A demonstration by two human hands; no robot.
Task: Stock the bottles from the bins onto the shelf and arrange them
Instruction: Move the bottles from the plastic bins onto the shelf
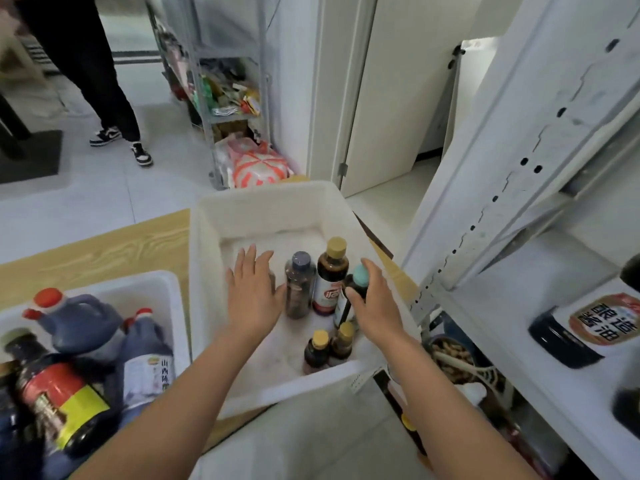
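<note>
A white bin [207, 237] in front of me holds several upright dark bottles. My right hand [375, 306] grips the neck of a teal-capped bottle [360, 275] at the bin's right side. My left hand [254, 292] hovers flat with straight fingers over the bin, just left of a dark-capped bottle [299, 289]. Beside that stands a gold-capped bottle [330, 275]. Two small gold-capped bottles [329, 348] stand near the bin's front wall. A second white bin [162, 282] at the left holds large dark jugs with red caps [83, 320]. The white shelf [512, 306] rises at the right.
A dark labelled bottle [585, 327] lies on the shelf at the right, with others at the frame edge. Both bins rest on a wooden table [86, 251]. A person's legs [104, 98] stand at the back left, beside a metal rack [228, 98] full of goods.
</note>
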